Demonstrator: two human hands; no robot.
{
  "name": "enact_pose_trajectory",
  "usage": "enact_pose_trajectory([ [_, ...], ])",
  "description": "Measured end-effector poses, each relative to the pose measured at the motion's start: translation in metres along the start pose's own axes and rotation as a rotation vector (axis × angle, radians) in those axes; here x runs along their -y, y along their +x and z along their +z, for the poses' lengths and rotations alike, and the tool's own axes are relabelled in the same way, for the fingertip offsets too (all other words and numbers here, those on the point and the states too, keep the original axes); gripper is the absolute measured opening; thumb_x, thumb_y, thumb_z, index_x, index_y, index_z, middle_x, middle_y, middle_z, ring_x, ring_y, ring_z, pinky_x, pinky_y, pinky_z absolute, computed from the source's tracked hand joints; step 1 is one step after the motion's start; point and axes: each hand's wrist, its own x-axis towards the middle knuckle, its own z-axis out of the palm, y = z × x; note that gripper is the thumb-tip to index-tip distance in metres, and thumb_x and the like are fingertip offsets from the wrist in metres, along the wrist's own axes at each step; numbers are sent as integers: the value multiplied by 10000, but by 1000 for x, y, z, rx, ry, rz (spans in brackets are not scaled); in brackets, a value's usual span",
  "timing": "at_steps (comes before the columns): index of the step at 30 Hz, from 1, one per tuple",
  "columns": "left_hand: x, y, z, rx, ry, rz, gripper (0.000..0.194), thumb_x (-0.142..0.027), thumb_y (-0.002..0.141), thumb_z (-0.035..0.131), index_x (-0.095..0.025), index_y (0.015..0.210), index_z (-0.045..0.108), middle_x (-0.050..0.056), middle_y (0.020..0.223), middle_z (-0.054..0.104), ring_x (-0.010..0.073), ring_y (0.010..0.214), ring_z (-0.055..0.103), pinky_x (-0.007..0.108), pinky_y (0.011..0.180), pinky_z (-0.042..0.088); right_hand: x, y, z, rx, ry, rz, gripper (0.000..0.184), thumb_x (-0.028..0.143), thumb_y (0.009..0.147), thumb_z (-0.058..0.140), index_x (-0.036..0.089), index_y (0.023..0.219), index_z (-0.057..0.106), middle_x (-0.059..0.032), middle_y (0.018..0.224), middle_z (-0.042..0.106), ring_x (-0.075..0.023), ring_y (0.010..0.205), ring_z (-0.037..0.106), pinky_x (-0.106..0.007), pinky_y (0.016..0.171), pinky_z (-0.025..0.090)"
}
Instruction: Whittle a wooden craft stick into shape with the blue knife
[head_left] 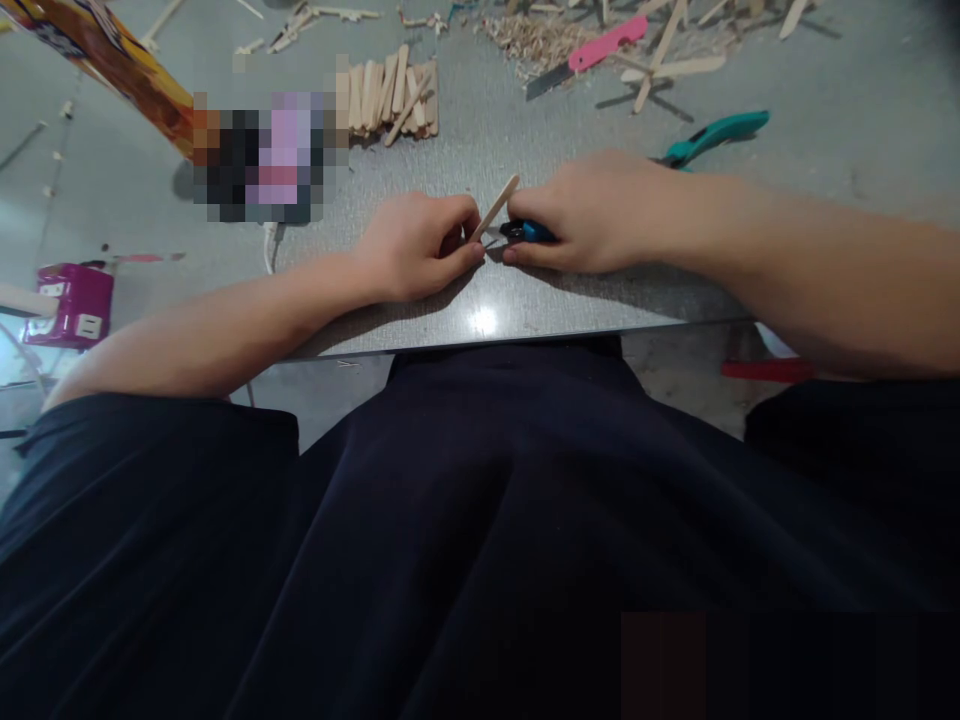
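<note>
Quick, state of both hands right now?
Left hand: closed, pinching a wooden stick.
Right hand: closed around a blue-and-black cutter, blade end toward the stick.

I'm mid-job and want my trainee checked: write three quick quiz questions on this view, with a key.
1. Which hand pinches the wooden stick?
2. True or false: the pink-handled blade lies beside a heap of wood shavings.
3. Choose one. The teal-handled tool lies: (a) on the person's lap; (b) on the table, beyond the right forearm; (c) in the left palm.

Key:
1. The left hand.
2. True.
3. (b).
</note>
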Motion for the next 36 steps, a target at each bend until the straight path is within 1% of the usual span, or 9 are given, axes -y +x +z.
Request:
enact_pose_trajectory([
  [2,0,0,0,3,-3,-4,217,-437,1129,702,-300,1243,826,76,981,849,350,986,832,478,899,602,1,-1,-2,-2,10,6,642,851,1223,414,294,1293,726,-133,907,748,-354,771,636,-485,729,408],
  [7,5,-1,1,-4,-11,-3,194,-449,1124,726,-329,1236,828,62,984,854,343,988,828,472,884,598,5,-3,-4,-20,16,5,556,807,1236,446,305,1229,684,-109,882,702,-313,727,552,-461,709,362],
  [13,1,-1,-1,11,30,-24,206,-443,1141,733,-324,1259,851,65,1004,872,348,997,843,482,886,607,7,-2,-3,-35,-21,15,522,775,1259,479,298,1252,692,-100,908,720,-299,756,586,-439,705,345],
  [16,-1,-1,-3,26,34,-39,200,-449,1137,752,-326,1260,852,66,1013,876,355,980,839,499,883,597,6,-2,-3,-32,-15,10,542,784,1259,463,295,1243,699,-111,906,737,-318,781,622,-444,713,349],
  [19,1,-1,-2,24,39,-36,220,-469,1138,738,-325,1265,847,60,1008,869,345,961,816,503,875,574,6,-2,-3,-43,20,9,542,797,1245,472,299,1199,681,-113,877,718,-320,784,627,-442,726,337],
  [23,5,-1,0,13,32,-11,273,-506,1157,699,-315,1279,852,44,993,854,313,1003,783,480,886,552,4,-2,-1,-44,33,5,531,812,1223,475,318,1151,655,-99,823,678,-327,765,595,-443,717,336],
  [27,6,-1,1,5,25,4,273,-504,1149,693,-316,1268,851,48,973,846,319,999,788,481,870,539,1,-1,1,-57,59,7,523,821,1203,503,326,1153,662,-108,849,702,-356,833,643,-456,774,361],
  [32,3,-1,0,5,18,-2,219,-447,1139,717,-313,1251,850,62,1000,877,339,969,819,488,868,568,4,-2,-2,-40,84,18,486,757,1237,570,297,1081,573,-95,858,666,-305,794,583,-435,765,307],
  [36,0,-1,-2,21,35,-40,216,-429,1153,743,-306,1285,861,45,995,869,330,1000,823,466,911,591,6,-3,-3,-32,40,14,445,715,1257,567,293,1128,627,-99,864,680,-300,747,568,-439,744,310],
])
